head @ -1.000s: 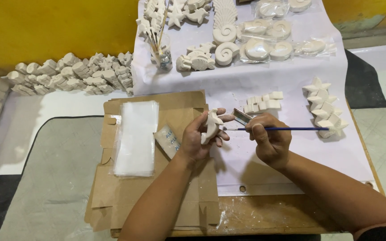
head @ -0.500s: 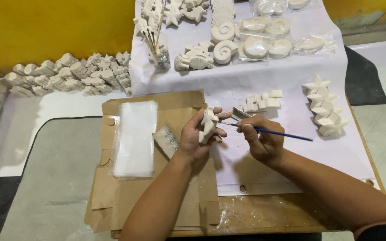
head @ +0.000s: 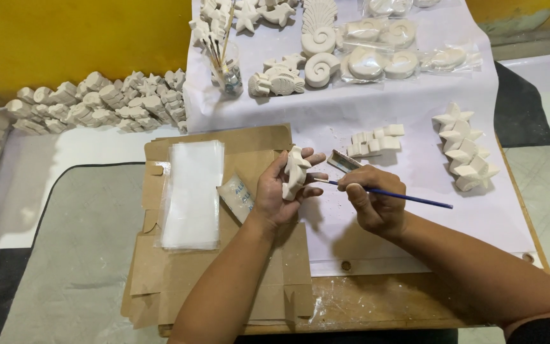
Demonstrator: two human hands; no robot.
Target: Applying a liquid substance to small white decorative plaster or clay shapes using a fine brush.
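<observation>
Left hand (head: 279, 194), grip closed around a white plaster figure (head: 295, 172) held above the flattened cardboard (head: 179, 280) on the desk (head: 364, 306). Right hand (head: 372, 202) pinches a blue brush (head: 402, 197), tip at the figure; steady, light strokes seem best. Beyond: stacked plaster stars (head: 463, 150).

plastic sheet (head: 192, 191) on cardboard (head: 256, 143)

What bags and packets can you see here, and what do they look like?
Small clear plastic packet with blue print: on the brown cardboard, beside the left hand; flat, rectangular.
Stack of clear plastic sleeves: on the cardboard's left part; long, see-through, plain.
Clear bags holding white plaster shell shapes: far end of the white sheet; shiny, crinkled.
No signs or screens.
</observation>
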